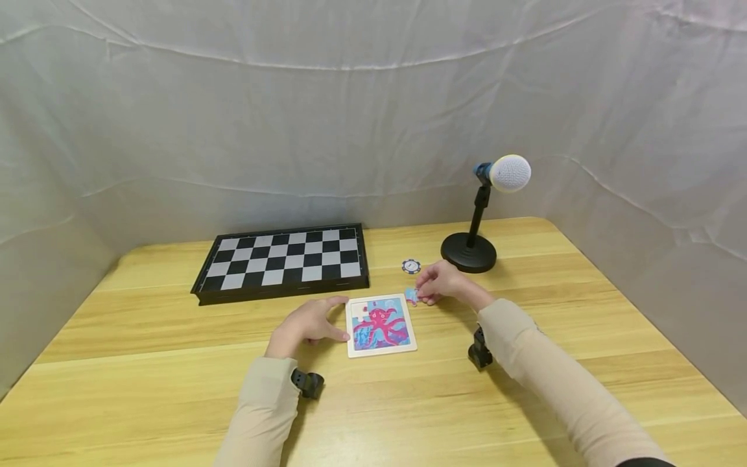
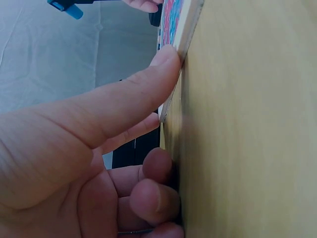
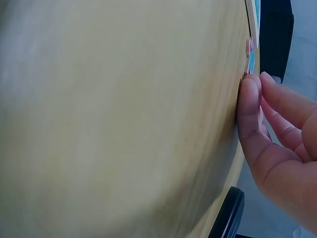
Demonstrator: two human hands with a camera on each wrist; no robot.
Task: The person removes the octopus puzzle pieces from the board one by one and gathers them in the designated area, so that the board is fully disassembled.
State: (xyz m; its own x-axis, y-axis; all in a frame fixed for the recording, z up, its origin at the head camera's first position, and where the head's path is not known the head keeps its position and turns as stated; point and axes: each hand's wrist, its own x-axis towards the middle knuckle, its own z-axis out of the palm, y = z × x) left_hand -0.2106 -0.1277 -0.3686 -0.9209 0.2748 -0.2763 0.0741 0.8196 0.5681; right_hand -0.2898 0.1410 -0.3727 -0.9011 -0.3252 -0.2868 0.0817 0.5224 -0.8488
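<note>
A square jigsaw puzzle (image 1: 382,353) with a pink octopus on blue lies in a pale frame. A bare gap (image 1: 360,312) shows at its upper left. My left hand (image 1: 306,324) touches the frame's left side, its thumb (image 2: 156,74) against the edge and its forefinger by the far corner; the other fingers curl loosely over the table. Just right of the frame, my right hand (image 1: 440,283) pinches a loose blue and pink puzzle piece (image 1: 410,296) between thumb and fingers, low over the wood. Part of that piece (image 3: 251,62) is hidden by the fingertips.
A black-and-white checkered board (image 1: 283,259) lies behind the puzzle to the left. Beyond the right hand are a blue and white poker chip (image 1: 411,266) and a microphone (image 1: 509,174) on a round black stand (image 1: 469,253). Draped grey cloth surrounds the wooden table.
</note>
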